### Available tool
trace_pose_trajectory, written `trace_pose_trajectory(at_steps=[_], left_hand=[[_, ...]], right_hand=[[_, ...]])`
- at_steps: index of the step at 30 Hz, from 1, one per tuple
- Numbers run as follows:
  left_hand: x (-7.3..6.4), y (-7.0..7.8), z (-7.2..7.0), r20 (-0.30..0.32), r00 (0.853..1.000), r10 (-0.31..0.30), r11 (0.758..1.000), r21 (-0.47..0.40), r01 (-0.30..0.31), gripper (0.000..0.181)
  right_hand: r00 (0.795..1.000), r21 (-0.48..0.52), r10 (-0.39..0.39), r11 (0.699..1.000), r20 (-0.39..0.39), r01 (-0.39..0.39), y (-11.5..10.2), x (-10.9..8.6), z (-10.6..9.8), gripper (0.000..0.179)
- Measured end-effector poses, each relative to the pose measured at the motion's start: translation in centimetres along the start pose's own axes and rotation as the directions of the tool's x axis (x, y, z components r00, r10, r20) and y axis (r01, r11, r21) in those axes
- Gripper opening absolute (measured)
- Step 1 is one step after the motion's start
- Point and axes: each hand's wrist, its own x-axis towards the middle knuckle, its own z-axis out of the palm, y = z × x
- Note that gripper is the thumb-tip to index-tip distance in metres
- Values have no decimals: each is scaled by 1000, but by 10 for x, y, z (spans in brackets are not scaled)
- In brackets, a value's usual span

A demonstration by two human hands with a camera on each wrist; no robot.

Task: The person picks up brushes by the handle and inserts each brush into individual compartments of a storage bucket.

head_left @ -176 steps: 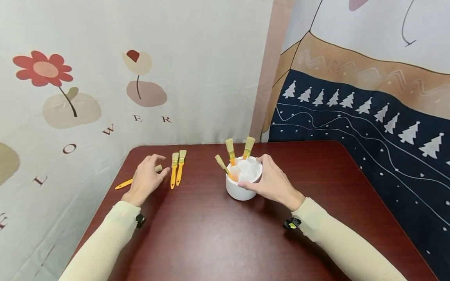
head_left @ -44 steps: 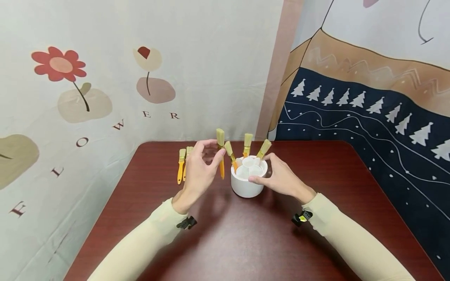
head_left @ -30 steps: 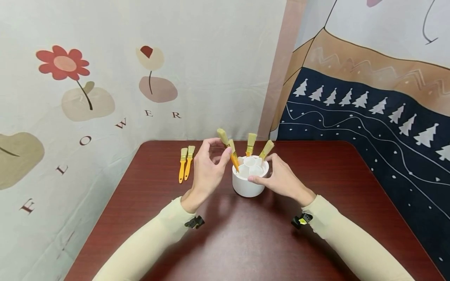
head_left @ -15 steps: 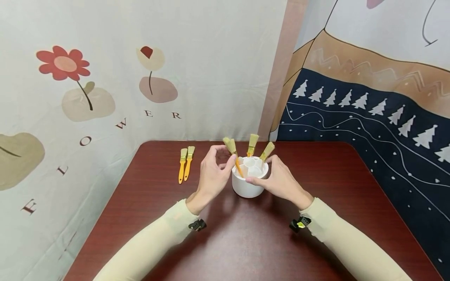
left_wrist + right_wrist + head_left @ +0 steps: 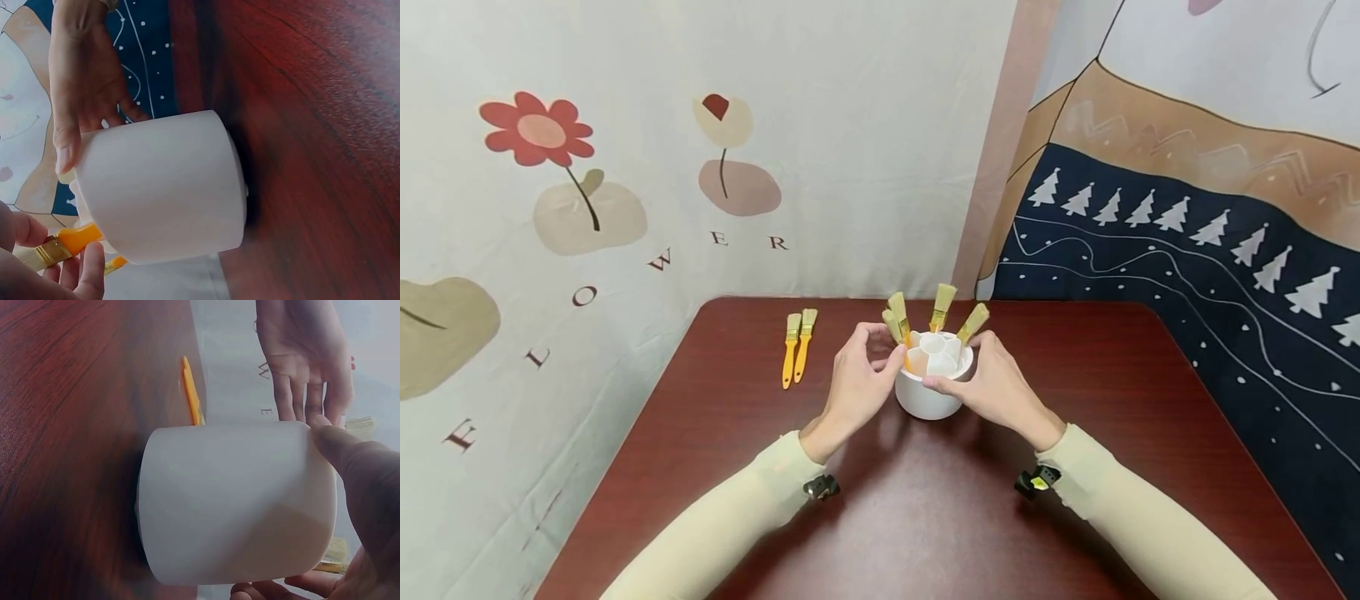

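A white round pot (image 5: 927,402) with a compartmented top stands on the table. My right hand (image 5: 1006,392) grips its right side, thumb on the near rim; in the right wrist view that thumb (image 5: 359,462) lies along the rim. At the pot's left edge my left hand (image 5: 859,382) pinches a paintbrush (image 5: 891,327), bristles up, its handle down in the pot. The left wrist view shows the fingers around this paintbrush's metal band (image 5: 53,251). Other paintbrushes stand in the pot: one (image 5: 898,308) beside the held one, one at the back (image 5: 943,302), one at the right (image 5: 976,318).
Two more yellow-handled paintbrushes lie side by side left of my left hand, a left one (image 5: 790,350) and a right one (image 5: 805,343). The dark red table (image 5: 925,517) ends just behind the pot. A printed cloth (image 5: 850,167) hangs behind it.
My left hand took the slanted paintbrush from the table's left, carried it right to the pot and lowered its handle inside. My right hand stayed on the pot, whose standing brushes shifted round.
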Motion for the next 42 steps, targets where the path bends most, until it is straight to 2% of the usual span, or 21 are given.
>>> trace_pose_trajectory(at_steps=[5,11,23,28,37,42], left_hand=[[-1,0,-1,22,1000,-11,1000,10,10,32],[-4,-2,-5,65,998,1,999,53,-4,31],[-8,-5,-16,135,991,-14,996,89,2,43],[-9,-5,-20,164,986,-5,994,111,-13,47],[-8,-13,-31,171,983,59,987,135,-83,56],[-8,-20,-39,163,985,60,984,158,-86,61]], right_hand=[[1000,0,7,1000,-7,-7,0,0,1,96],[1000,-1,14,1000,-10,-14,-2,0,3,97],[1000,5,-7,1000,-26,7,-1,-3,6,95],[999,15,1,1000,-45,-1,0,-5,9,100],[999,5,43,999,-25,-43,0,-5,12,112],[998,-33,64,997,-8,-64,0,-5,10,113]])
